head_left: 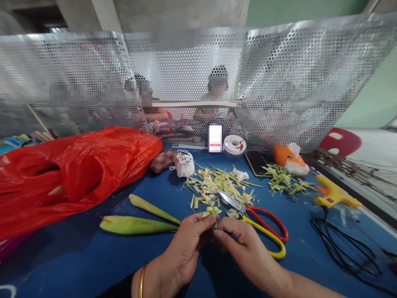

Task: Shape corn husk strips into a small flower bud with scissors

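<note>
My left hand (189, 238) is closed, with a small pale-green flower-like plant piece (212, 211) pinched between thumb and forefinger. Close against it, my right hand (238, 240) has thumb and fingers pressed together just under the piece; what lies between them is hidden. Scissors (273, 238) with one red and one yellow handle lie open on the table behind my right hand. To the left of my hands rest two long green husk-like pieces (139, 224). Past the scissors is a pile of cut pale-green and yellowish strips (207, 182).
On the blue table (83, 256) are a red plastic bag (102, 165), white string (185, 163), a ribbon spool (235, 145), a phone (257, 162), an orange tissue pack (288, 158) and a yellow glue gun (335, 192) with a black cord. A perforated screen (186, 62) stands behind; people sit beyond it.
</note>
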A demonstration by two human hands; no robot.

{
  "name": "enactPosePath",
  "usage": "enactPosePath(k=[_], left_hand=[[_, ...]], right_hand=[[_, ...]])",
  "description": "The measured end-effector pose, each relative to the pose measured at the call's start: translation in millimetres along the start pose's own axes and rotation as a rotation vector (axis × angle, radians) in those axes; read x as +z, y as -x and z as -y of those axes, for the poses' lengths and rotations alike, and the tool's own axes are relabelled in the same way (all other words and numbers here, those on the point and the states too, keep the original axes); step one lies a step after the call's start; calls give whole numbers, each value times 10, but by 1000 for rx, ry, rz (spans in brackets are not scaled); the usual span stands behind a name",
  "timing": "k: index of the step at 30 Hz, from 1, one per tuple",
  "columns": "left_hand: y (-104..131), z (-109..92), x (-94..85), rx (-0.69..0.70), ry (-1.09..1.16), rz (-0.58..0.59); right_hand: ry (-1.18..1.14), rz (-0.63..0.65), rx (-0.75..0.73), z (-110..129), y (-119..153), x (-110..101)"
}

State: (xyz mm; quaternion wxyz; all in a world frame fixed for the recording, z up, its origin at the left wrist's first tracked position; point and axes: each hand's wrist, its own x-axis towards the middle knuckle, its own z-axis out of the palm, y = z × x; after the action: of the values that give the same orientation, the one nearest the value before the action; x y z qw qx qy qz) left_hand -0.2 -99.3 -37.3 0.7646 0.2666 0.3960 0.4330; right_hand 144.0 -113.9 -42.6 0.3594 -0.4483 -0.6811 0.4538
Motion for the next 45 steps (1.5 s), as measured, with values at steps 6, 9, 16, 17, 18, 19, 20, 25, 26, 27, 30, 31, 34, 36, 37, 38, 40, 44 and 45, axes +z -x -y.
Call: enactPosePath(k=[6,9,16,17,18,19,20,25,26,27,30,31,34,36,37,38,40,44,45], left_hand=[[4,-160,24,178,-176,-78],[29,-234,42,332,-407,-153],[102,-192,5,611,-976,-295],[106,-171,-2,617,-1018,-288],[108,-150,-6,618,-1053,-277],[108,-132,-7,614,-1080,-261],[106,-117,-6,603,-1094,-241],[65,-98,12,426,-922,-138],[53,-100,16,376,-868,-113],[43,-102,20,330,-823,-89],[30,-104,34,214,-745,-61],[31,-103,39,194,-737,-68],[35,-90,43,187,-764,-71],[32,-74,33,195,-793,-36],[30,-64,24,194,-799,-11],[30,-56,16,192,-803,15],[39,-50,3,221,-831,50],[92,-81,12,391,-993,52],[102,-90,16,425,-1029,49]], right_hand=[[-39,-144,68,40,-84,-135],[-151,-227,112,77,-142,-232],[-399,-127,214,201,-143,-243],[-410,-118,237,203,-138,-226],[-409,-118,255,198,-134,-211],[-401,-123,268,190,-133,-198],[-389,-132,277,179,-134,-190],[-367,-177,304,155,-153,-213],[-380,-176,301,157,-156,-221],[-395,-170,301,159,-157,-228],[-420,-143,308,142,-157,-230],[-411,-139,308,128,-157,-226],[-355,-142,291,84,-161,-211],[-327,-143,283,71,-162,-205],[-321,-142,279,73,-160,-205],[-322,-139,277,81,-158,-207],[-371,-127,288,110,-152,-216],[-551,-74,347,176,-146,-243],[-575,-68,353,184,-146,-248]])
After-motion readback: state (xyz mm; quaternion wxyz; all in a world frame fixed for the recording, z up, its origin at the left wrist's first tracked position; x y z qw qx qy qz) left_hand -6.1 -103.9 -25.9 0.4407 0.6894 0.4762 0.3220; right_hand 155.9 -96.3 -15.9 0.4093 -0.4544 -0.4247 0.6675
